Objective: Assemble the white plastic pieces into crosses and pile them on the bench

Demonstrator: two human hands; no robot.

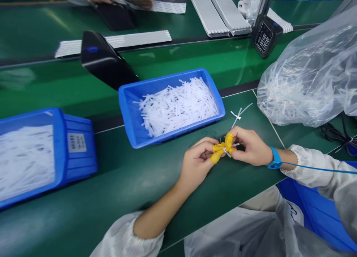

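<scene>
Left of the left hand (199, 162), bare green table (125, 182) runs open toward 9 o'clock until the blue bin (83, 160). The blue tray of white strips (126, 112) stands near at 11 o'clock. Loose white ties (238, 113) lie at 12 o'clock of the right hand (251, 145); a bulging clear bag (312, 78) blocks 2 o'clock.
</scene>
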